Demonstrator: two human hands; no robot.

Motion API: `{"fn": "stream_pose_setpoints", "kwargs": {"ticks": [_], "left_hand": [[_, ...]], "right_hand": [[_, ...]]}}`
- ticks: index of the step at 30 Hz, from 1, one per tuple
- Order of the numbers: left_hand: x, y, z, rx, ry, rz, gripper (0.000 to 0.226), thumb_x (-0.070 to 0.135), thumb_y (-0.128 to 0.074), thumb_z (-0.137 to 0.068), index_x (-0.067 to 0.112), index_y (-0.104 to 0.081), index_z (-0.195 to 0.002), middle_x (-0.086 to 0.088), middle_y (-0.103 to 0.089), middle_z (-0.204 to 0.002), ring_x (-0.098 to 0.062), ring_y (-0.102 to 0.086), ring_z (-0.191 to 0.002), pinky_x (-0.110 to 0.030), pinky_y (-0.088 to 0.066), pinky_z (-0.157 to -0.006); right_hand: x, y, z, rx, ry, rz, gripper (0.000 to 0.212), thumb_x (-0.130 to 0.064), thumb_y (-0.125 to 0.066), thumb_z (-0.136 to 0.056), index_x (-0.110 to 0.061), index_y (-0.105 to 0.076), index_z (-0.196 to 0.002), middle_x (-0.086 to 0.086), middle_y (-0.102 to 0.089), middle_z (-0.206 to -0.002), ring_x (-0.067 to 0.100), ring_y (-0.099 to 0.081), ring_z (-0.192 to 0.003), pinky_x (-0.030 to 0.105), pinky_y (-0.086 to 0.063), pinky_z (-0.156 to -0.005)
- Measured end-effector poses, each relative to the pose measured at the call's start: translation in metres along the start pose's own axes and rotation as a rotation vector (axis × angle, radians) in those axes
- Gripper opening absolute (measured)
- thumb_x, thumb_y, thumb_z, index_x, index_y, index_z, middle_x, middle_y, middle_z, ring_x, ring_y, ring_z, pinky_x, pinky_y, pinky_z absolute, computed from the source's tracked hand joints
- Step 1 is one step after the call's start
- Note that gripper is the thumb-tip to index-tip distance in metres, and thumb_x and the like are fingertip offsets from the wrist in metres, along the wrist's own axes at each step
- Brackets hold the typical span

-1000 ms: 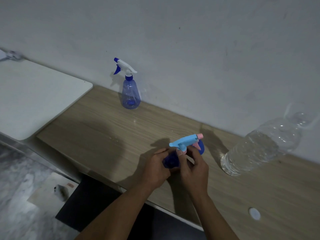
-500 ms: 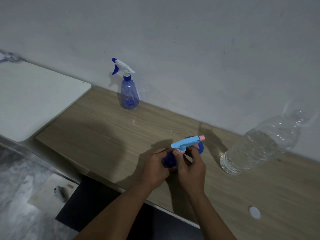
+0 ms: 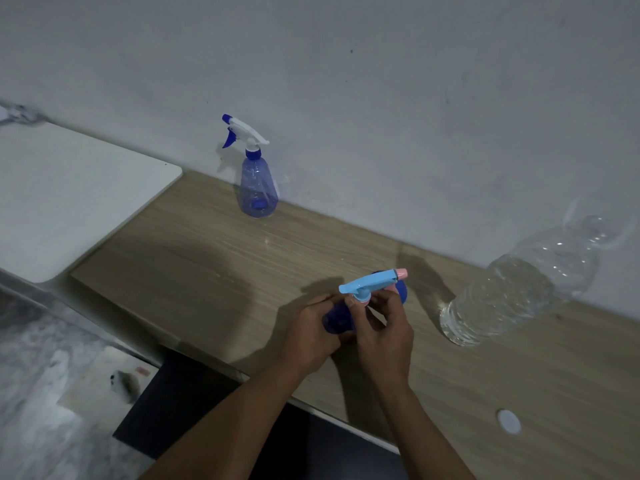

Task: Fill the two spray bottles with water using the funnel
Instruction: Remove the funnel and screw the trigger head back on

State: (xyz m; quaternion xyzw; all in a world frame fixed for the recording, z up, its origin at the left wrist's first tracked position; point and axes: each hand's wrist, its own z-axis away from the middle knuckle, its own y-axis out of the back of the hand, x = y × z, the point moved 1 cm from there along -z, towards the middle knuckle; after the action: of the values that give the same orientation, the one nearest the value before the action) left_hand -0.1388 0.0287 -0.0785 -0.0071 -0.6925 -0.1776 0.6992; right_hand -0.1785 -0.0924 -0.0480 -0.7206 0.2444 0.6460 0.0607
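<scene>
A dark blue spray bottle (image 3: 337,320) stands on the wooden table (image 3: 214,271) near its front edge. My left hand (image 3: 311,336) grips its body. My right hand (image 3: 384,332) pinches the collar under its light blue trigger head (image 3: 369,283), which has a pink nozzle. A second spray bottle (image 3: 258,188), clear blue with a white and blue trigger head, stands upright against the wall at the back. A large clear water bottle (image 3: 512,292) stands at the right with a clear funnel (image 3: 588,220) in its neck.
A white cap (image 3: 509,421) lies on the table at the front right. A white tabletop (image 3: 62,199) adjoins the wooden one on the left. The floor and a dark mat lie below the table's front edge.
The trigger head has turned a little under my right hand's fingers, its nozzle now pointing further right. Both hands stay on the dark blue bottle.
</scene>
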Motion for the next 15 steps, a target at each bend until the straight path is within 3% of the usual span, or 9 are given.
{"fn": "stream_pose_setpoints", "kwargs": {"ticks": [4, 8, 12, 15], "left_hand": [[-0.0019, -0.0007, -0.0005, 0.01, 0.007, -0.035, 0.059, 0.013, -0.088, -0.069, 0.019, -0.07, -0.125, 0.008, -0.068, -0.123, -0.007, -0.068, -0.109, -0.026, -0.056, -0.094], [-0.0032, -0.0004, 0.0006, 0.005, 0.029, -0.05, 0.055, 0.006, -0.085, -0.072, 0.016, -0.07, -0.124, 0.006, -0.068, -0.123, -0.01, -0.068, -0.109, -0.024, -0.055, -0.095], [0.003, 0.0014, 0.0026, -0.02, -0.015, -0.054, 0.06, 0.005, -0.084, -0.076, 0.021, -0.066, -0.131, 0.014, -0.067, -0.123, -0.003, -0.065, -0.111, -0.011, -0.051, -0.091], [0.0025, 0.0023, 0.0025, -0.009, -0.025, -0.06, 0.061, 0.008, -0.086, -0.075, 0.02, -0.066, -0.131, 0.014, -0.067, -0.122, -0.003, -0.065, -0.11, -0.01, -0.05, -0.089]], "right_hand": [[-0.0047, 0.001, -0.0017, -0.052, 0.0, 0.044, 0.02, -0.022, -0.073, -0.092, -0.037, -0.063, -0.101, -0.035, -0.066, -0.097, -0.012, -0.063, -0.095, 0.009, -0.051, -0.076], [-0.0017, -0.0013, -0.0031, -0.008, -0.028, 0.018, 0.024, -0.026, -0.08, -0.085, -0.023, -0.063, -0.102, -0.026, -0.068, -0.1, -0.008, -0.065, -0.096, 0.013, -0.053, -0.079], [0.0037, 0.0008, -0.0009, -0.018, 0.022, 0.024, 0.011, -0.021, -0.066, -0.097, -0.017, -0.065, -0.106, -0.014, -0.071, -0.101, 0.002, -0.068, -0.099, 0.025, -0.058, -0.083], [0.0008, 0.0017, -0.001, -0.013, -0.003, 0.02, 0.014, -0.022, -0.069, -0.095, -0.019, -0.066, -0.108, -0.021, -0.071, -0.101, -0.006, -0.066, -0.1, 0.017, -0.055, -0.085]]}}
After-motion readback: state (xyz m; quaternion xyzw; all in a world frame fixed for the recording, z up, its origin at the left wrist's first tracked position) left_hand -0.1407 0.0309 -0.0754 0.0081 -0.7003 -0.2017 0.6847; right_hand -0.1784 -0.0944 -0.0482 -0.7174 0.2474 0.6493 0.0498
